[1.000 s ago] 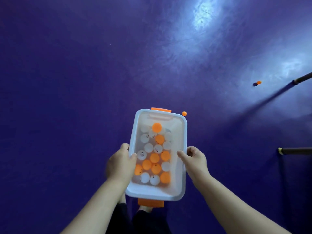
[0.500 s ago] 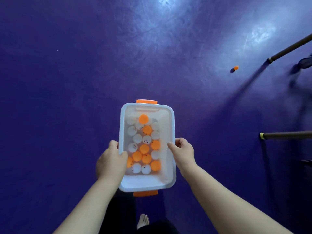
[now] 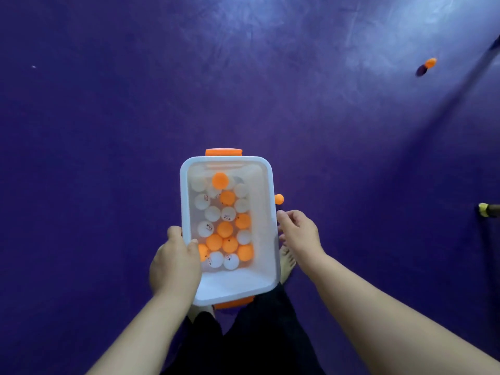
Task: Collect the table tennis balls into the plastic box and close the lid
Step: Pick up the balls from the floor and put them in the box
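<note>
**Head view: box held by the left hand, two balls loose on the floor**

Head camera looks straight down past my forearms at a purple floor (image 3: 135, 131). I see the plastic box (image 3: 266, 212), white with an orange latch at its far end (image 3: 223, 152) and another at its near end (image 3: 234, 303), held up over my legs with no lid on it. My left hand (image 3: 174, 262) is clamped on the box's left rim, thumb hooked over the edge and into the box, fingers wrapped under the outside wall. My right hand (image 3: 299, 234) is just beside the right rim with its fingers loosely curled and apart; I cannot tell whether the fingertips touch the wall, and it grips nothing.

Inside the box lies a layer of table tennis balls (image 3: 224, 228), white and orange mixed, bunched toward the left wall, with the near end of the bottom bare. One orange ball (image 3: 279, 199) shows on the floor just past the right rim, a little ahead of my right fingertips. A second orange ball (image 3: 430, 62) lies well apart at far right, with its dark shadow beside it. A dark rod with a yellow tip (image 3: 487, 209) pokes in from the right edge. A bare foot (image 3: 287, 262) shows under the box's right side.
</note>
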A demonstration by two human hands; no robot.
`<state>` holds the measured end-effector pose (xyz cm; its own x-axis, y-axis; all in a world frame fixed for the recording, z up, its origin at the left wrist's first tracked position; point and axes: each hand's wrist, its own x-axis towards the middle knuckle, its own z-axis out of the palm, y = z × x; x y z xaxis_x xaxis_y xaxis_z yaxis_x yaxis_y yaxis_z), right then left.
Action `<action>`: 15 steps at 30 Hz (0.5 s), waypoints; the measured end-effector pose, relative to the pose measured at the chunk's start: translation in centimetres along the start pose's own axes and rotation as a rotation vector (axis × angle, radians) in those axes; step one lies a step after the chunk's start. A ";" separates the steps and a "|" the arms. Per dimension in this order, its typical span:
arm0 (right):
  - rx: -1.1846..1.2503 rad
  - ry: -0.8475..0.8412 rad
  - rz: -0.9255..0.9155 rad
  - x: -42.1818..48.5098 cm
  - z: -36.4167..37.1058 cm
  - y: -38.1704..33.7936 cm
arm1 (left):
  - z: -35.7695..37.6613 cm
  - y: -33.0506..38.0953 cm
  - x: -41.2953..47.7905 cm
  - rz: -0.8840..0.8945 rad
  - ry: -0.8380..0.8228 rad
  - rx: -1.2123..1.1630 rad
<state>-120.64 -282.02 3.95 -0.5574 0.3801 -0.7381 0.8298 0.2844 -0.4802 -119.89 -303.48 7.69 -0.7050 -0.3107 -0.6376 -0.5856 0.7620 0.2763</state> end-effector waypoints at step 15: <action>-0.898 -0.005 -0.207 24.2 6.1 9.3 | 16.0 -0.4 12.3 -0.175 0.095 -0.178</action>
<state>-126.24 -275.52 -21.28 -0.6905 0.2423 -0.6815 0.3798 0.9234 -0.0565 -121.86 -298.51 -11.79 -0.6164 -0.4870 -0.6187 -0.7571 0.5826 0.2957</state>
